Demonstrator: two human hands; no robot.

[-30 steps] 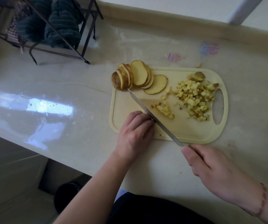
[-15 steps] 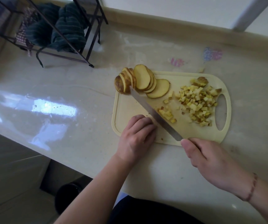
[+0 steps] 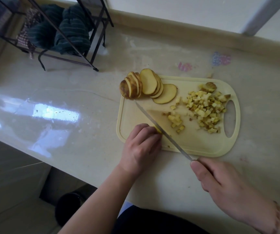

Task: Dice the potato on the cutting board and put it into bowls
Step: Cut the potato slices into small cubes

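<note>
Dicing in hand on the pale yellow plastic cutting board (image 3: 195, 146), a rounded slab with a slot handle at its right end

Left hand (image 3: 141, 146) curled down over a small yellow potato piece (image 3: 157, 130) at the board's near-left corner, fingertips clamping it, piece almost wholly hidden beneath them

Right hand (image 3: 223, 184) just off the board's near edge, wrapped round the handle of a knife (image 3: 161, 128); thin steel blade running slantwise from there up and left across the board, tip close to the sliced stack, edge just right of the left fingertips

Key relation: held piece directly left of the blade, touching or nearly so; long axis of the piece not readable under the fingers; left hand nearer it, right hand farther back along the knife

Remaining potato slices (image 3: 148, 86) fanned at the board's far-left corner, flat ovals with brown skin rims, pale moist faces, one lying flat beside the stack

Diced cubes (image 3: 206, 107) heaped toward the handle end, small, irregular, some skin-edged; a smaller cluster (image 3: 176, 121) mid-board, right of the blade

No bowls in view

Glossy beige countertop (image 3: 60, 115) under the board; dark wire rack with green towels (image 3: 68, 29) well beyond the board's far-left corner
</note>
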